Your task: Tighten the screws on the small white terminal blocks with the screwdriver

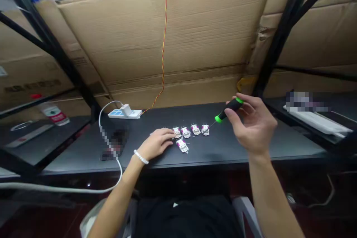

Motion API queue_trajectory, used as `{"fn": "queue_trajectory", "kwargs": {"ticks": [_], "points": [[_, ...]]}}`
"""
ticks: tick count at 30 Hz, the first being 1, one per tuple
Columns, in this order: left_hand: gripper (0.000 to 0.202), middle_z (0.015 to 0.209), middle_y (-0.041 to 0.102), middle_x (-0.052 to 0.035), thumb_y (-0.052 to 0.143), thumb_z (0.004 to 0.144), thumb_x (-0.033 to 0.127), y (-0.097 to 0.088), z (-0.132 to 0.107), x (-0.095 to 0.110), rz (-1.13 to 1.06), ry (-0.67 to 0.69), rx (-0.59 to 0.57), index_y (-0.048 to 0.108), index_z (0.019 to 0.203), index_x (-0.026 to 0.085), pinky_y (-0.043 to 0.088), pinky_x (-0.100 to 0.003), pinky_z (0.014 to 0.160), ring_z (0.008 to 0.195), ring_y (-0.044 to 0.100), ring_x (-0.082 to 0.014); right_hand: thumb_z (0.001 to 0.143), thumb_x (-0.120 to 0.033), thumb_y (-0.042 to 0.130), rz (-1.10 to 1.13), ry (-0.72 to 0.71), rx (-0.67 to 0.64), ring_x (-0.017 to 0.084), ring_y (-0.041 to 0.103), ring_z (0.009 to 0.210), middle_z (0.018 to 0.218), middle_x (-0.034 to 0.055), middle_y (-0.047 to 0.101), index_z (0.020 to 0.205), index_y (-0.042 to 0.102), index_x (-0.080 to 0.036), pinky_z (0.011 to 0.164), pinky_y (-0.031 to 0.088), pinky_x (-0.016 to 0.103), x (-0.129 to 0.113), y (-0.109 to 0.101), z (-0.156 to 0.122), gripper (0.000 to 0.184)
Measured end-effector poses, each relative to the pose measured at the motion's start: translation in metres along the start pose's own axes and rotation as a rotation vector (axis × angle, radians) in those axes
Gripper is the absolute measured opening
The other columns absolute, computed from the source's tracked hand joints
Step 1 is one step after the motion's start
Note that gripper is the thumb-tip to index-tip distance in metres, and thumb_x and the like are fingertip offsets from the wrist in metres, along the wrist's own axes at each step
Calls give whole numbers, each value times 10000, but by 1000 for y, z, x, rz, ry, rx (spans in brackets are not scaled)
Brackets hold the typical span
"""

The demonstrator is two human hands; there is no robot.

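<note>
Right hand (252, 124): closed on a black-and-green screwdriver (230, 109), its shaft slanting down leftward to the rightmost white-and-purple module (205, 129); from my remote seat I could not confirm contact. Left hand (157, 142), beaded bracelet (141, 157) at wrist: low, fingers slightly bent, at the row's left; whether it gripped anything I could not tell. Three more modules (185, 132) showed in that row, a single module (182, 145) nearer the wearer, all on the black tabletop (217, 152). Step in hand, I judged: tip brought to the rightmost piece; the next move called for steady aim. Beyond: white power strip (135, 114), plug adapter (126, 110), twisted red-and-yellow wire (164, 41), red-capped bottle (55, 113).
</note>
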State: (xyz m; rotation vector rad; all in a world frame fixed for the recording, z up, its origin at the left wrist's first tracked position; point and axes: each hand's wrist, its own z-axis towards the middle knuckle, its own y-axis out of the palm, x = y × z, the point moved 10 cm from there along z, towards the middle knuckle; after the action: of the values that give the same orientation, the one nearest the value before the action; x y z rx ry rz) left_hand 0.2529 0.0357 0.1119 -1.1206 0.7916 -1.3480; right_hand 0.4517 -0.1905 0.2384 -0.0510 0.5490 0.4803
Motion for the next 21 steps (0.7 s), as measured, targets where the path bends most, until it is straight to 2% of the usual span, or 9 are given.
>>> {"fn": "queue_trajectory", "kwargs": {"ticks": [4,9,12,15,17,21], "points": [[404,1516,651,-113,621,1043,235,1,-1,-13,72,-115,-15,638,1447,242,378,-608,1249,1466,555,-326,858,-253,851,5,0,4,250,760,995,1148,67,716,1260,734,-283,909,654,448,0,0,0,420],[402,1406,722,-126,632,1021,197,0,-4,-25,89,-187,-32,652,1421,219,481,-496,1149,1362,637,-304,863,-266,846,-15,-6,2,254,760,998,1155,67,719,1258,728,-280,918,656,462,0,-1,0,412],[390,1351,746,-123,666,1010,217,-8,-6,-24,99,-210,-20,667,1399,226,462,-508,1134,1295,666,-304,866,-280,841,-25,-3,1,254,755,1002,1156,69,715,1261,721,-279,912,661,461,1,-1,0,412],[357,1383,726,-119,673,1019,242,-17,-6,-8,93,-186,-1,683,1375,233,419,-558,1155,1304,649,-316,867,-272,840,-18,8,1,252,756,998,1148,65,714,1256,724,-287,899,659,452,2,-1,0,407],[348,1409,708,-113,656,1038,272,-18,-3,13,49,-128,11,679,1384,246,434,-536,1145,1309,642,-304,865,-258,841,-12,9,3,254,760,1000,1148,65,711,1258,726,-286,900,655,454,2,-1,0,410],[369,1488,656,-114,657,1045,342,-5,5,54,-68,-27,-6,670,1403,253,466,-488,1157,1372,608,-295,864,-246,839,-7,3,-10,262,762,1008,1155,74,707,1263,727,-276,896,654,460,1,1,0,415]]}}
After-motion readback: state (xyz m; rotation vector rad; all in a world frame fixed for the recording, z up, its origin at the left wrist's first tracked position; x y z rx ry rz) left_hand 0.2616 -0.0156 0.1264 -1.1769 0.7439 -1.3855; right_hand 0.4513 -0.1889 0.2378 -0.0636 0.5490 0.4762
